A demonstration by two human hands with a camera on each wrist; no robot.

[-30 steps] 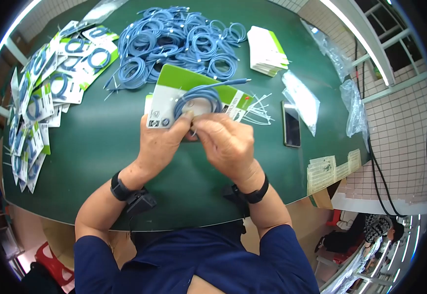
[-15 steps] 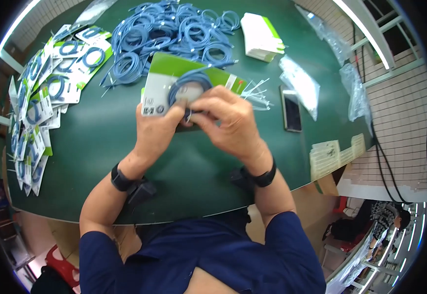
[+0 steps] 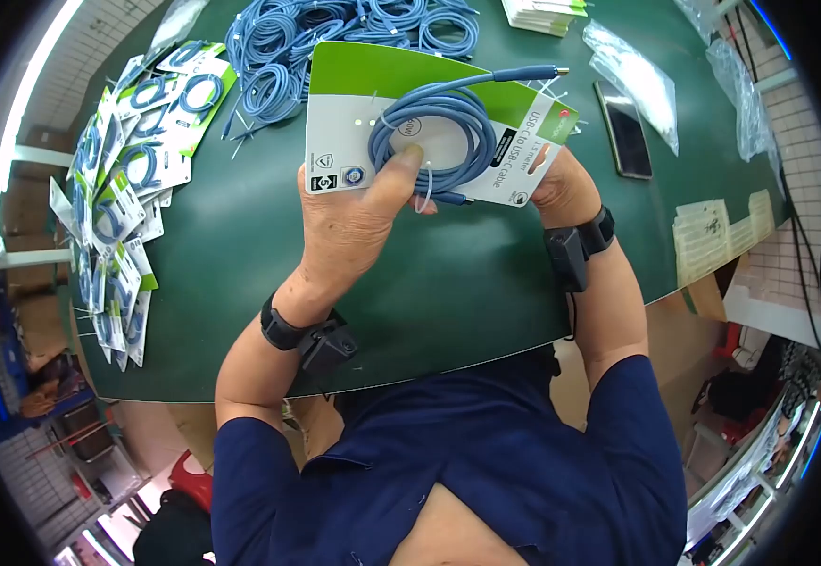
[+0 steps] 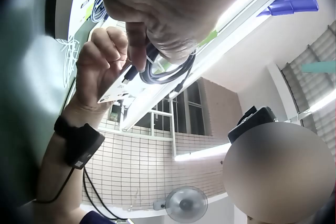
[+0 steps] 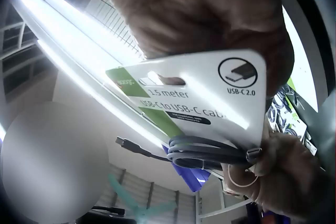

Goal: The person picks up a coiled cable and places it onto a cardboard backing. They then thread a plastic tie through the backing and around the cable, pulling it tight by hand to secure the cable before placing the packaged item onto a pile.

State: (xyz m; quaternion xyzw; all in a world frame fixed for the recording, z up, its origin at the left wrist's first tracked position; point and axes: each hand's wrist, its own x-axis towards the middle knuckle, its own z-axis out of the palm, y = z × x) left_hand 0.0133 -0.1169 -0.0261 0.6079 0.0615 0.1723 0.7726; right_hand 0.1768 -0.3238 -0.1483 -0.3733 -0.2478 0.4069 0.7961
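Note:
A green and white cable card (image 3: 344, 123), printed for a USB-C to USB-C cable, is held up over the table, face toward the head camera. On its front lies a blue coiled cable (image 3: 478, 141), one plug (image 3: 533, 73) sticking out past the upper edge. My left hand (image 3: 354, 222) grips the card from the lower left, its thumb pressing on the coil. Beside that thumb a pale cable tie (image 3: 429, 189) loops round the coil's lower side. At the card's right end, my right hand (image 3: 569, 189) holds it, most fingers hidden behind; the left wrist view shows them curled.
Beyond the card lies a heap of blue cable coils (image 3: 273, 94). Carded cables (image 3: 137, 189) pile up on the left. A stack of cards (image 3: 542, 14) stands at the back, near a plastic bag (image 3: 632, 80) and a phone (image 3: 622, 127). Paper (image 3: 703, 241) sticks to the table's right edge.
My right hand has left the tie by the left thumb and moved right to the card's end. The card appears larger, closer to the head camera. My left hand keeps its grip.

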